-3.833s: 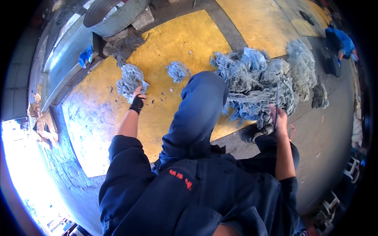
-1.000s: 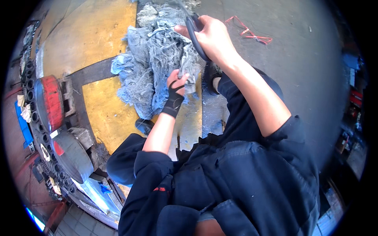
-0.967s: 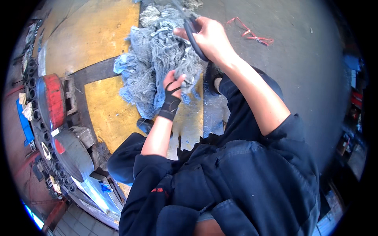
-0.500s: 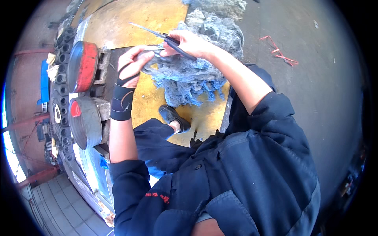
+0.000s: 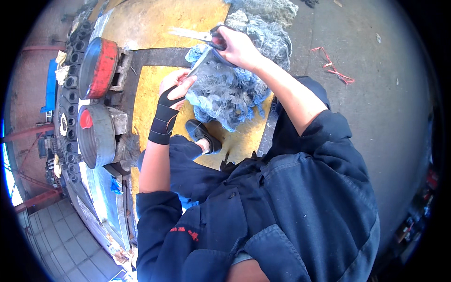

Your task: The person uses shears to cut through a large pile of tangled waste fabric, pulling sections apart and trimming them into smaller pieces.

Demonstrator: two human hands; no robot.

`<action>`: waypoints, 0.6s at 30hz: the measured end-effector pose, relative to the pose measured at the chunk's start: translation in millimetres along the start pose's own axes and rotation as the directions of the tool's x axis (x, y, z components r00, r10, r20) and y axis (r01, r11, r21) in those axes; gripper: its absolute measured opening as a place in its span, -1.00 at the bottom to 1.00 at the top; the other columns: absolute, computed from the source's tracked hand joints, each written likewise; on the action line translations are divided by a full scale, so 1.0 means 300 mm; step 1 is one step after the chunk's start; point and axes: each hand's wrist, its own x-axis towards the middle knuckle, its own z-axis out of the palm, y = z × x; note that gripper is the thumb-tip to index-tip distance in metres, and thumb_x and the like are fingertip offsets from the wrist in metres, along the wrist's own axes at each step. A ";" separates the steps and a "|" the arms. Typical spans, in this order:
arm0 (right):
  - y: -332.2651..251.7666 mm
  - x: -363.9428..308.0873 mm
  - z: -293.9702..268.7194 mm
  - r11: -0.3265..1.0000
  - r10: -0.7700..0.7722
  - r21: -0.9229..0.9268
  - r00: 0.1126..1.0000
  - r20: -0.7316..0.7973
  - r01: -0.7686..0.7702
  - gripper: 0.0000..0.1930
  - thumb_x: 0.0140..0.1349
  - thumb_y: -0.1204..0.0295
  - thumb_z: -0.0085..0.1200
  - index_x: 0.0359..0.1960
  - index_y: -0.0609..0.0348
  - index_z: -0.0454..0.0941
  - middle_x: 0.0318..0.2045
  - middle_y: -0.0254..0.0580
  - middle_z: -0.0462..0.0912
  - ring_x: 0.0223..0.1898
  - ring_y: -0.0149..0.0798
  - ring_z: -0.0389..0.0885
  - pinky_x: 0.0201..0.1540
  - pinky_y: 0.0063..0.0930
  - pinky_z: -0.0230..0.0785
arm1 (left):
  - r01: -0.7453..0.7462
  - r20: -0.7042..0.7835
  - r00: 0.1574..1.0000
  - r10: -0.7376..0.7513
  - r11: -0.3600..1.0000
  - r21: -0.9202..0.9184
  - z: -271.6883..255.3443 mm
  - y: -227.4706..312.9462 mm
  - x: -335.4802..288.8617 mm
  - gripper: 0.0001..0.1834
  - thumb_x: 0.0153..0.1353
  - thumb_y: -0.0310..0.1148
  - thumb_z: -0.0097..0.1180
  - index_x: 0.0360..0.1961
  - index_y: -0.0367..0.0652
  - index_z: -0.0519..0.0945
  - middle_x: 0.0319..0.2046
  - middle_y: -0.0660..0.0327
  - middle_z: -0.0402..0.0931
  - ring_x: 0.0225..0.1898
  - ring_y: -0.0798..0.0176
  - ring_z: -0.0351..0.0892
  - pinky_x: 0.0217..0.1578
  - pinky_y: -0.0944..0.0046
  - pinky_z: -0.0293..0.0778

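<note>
Left hand (image 5: 174, 87): thumb and fingers drawn together in a pinch, apparently on the lower end of a grey strip (image 5: 199, 62); a black wrist brace (image 5: 163, 123) wraps the wrist and palm.
Right hand (image 5: 242, 49): fingers curled round the black handles of metal scissors (image 5: 206, 36); blades point left, blurred, so how far apart they stand I cannot tell.
Grey strip: slants between the two hands, over the upper left of the heap; cloth or twisted yarn, I cannot tell; its upper end is lost near the right hand.
Frayed blue-grey heap (image 5: 230, 91): lies in front of the person, ahead of the black shoe (image 5: 203, 135); loose fibres fringe its lower side.
Handling, as a judgement: even tension on the strip suits the work; the left fingertips are best held back from the blade line, with the tips turned away from both wrists.
Edges and room: a yellow floor sheet (image 5: 152, 91) runs under the heap; round drums, one red-sided (image 5: 107, 61), one grey (image 5: 101, 136), bound the left; grey floor (image 5: 366, 122) stretches right, a red strap (image 5: 333, 69) on it, a snag underfoot.
</note>
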 end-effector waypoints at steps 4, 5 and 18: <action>-0.009 -0.008 -0.008 0.999 -0.007 0.044 0.996 -0.094 0.011 -0.75 0.05 0.36 0.15 -0.33 0.25 0.43 -0.41 -0.09 0.59 -0.36 -0.12 0.61 -0.27 -0.36 0.44 | -0.081 -0.148 0.967 0.207 0.801 0.593 0.050 -0.056 -0.011 -0.77 0.04 -0.45 0.24 -0.25 -0.26 0.58 -0.50 0.35 0.50 -0.48 0.55 0.38 -0.45 0.51 0.27; -0.011 -0.012 -0.008 0.998 -0.010 0.056 0.994 -0.111 0.016 -0.75 0.05 0.35 0.15 -0.32 0.25 0.43 -0.41 -0.08 0.59 -0.36 -0.12 0.61 -0.27 -0.36 0.44 | -0.074 -0.173 0.970 0.174 0.881 0.467 0.078 -0.066 -0.014 -0.79 0.06 -0.46 0.23 -0.25 -0.25 0.58 -0.51 0.36 0.49 -0.50 0.56 0.37 -0.47 0.52 0.26; 0.049 -0.113 -0.027 0.995 0.093 -0.014 0.994 -0.060 -0.094 -0.72 0.07 0.35 0.14 -0.33 0.20 0.31 -0.43 0.08 0.51 -0.35 0.12 0.54 -0.29 -0.25 0.39 | -0.069 -0.171 0.985 0.040 0.983 -0.170 0.267 -0.240 -0.165 -0.52 -0.02 -0.42 0.25 -0.09 -0.27 0.33 -0.31 0.23 0.36 -0.34 0.40 0.35 -0.32 0.35 0.37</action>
